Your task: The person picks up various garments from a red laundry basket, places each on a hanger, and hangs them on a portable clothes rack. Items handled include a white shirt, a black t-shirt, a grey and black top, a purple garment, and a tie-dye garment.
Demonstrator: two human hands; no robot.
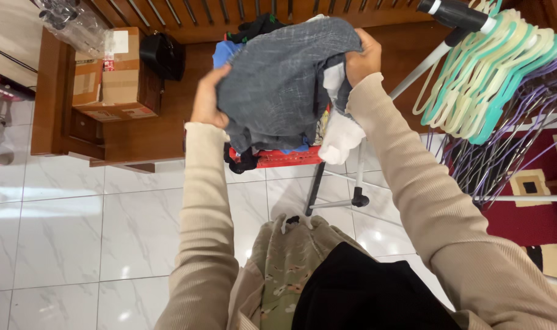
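Note:
My left hand grips the left edge of a dark grey garment. My right hand holds its upper right edge. The garment hangs spread between both hands, above a red laundry basket piled with mixed clothes. A white piece of cloth dangles below the garment on the right. Both arms wear beige ribbed sleeves.
A drying rack's pole at the top right carries many teal, cream and purple hangers. A cardboard box and a black bag sit on a wooden bench. White tiles cover the floor, and a red patterned rug lies at the right.

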